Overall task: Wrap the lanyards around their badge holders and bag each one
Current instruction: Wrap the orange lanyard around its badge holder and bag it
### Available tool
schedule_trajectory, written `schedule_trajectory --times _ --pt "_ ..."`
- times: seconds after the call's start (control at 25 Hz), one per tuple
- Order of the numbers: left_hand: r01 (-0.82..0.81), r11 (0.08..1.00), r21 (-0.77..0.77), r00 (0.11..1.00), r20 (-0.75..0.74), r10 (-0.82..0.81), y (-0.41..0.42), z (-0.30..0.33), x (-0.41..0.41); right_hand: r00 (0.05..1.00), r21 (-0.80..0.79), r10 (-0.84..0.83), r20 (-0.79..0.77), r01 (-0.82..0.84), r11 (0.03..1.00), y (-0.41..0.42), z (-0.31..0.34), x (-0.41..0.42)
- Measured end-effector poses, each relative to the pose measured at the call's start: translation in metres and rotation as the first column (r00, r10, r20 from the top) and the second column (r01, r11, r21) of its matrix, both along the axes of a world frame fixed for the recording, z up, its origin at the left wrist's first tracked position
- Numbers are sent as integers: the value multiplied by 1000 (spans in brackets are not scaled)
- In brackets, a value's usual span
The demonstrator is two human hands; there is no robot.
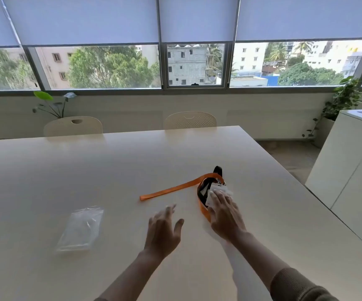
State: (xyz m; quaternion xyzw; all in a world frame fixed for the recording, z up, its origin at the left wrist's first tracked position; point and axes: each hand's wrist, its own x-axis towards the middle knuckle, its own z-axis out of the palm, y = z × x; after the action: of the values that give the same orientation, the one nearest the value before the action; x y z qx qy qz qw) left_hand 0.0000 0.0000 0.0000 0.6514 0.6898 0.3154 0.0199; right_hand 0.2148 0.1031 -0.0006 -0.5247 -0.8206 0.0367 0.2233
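An orange lanyard (175,188) lies on the table (88,170), its strap stretching left from a pile of badge holders (213,192) and a black lanyard (218,170) right of centre. My right hand (224,213) rests flat on the white badge holders, fingers spread, thumb beside the orange strap. Whether it grips them is unclear. My left hand (163,230) hovers open above the table, just left of the pile, holding nothing. A stack of clear plastic bags (80,229) lies to the left.
Two cream chairs (73,126) (190,120) stand at the table's far edge below a wide window. A white cabinet (349,170) stands to the right, with potted plants (340,101) behind it.
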Motion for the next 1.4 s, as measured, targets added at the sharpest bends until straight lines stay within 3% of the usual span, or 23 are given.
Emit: schedule_trajectory --times 0.28,0.8,0.88,1.0,1.12,1.4 --pt "131 991 -14 970 210 -125 61 14 55 999 -110 0 45 5 994 18 -1 18" --pt "99 958 -269 924 382 12 114 12 82 996 -104 42 73 -34 994 22 -22 32" --pt "84 949 -304 878 472 74 116 13 85 997 -91 42 66 -36 995 22 -23 33" --pt "87 927 -364 728 659 190 117 20 86 998 -64 42 39 -40 997 20 -19 33" --pt "121 911 -393 608 755 245 115 33 84 997 -15 54 -47 -54 998 20 -9 36" --pt "265 911 -318 364 907 211 85 78 60 955 205 108 -275 -51 977 22 32 33"
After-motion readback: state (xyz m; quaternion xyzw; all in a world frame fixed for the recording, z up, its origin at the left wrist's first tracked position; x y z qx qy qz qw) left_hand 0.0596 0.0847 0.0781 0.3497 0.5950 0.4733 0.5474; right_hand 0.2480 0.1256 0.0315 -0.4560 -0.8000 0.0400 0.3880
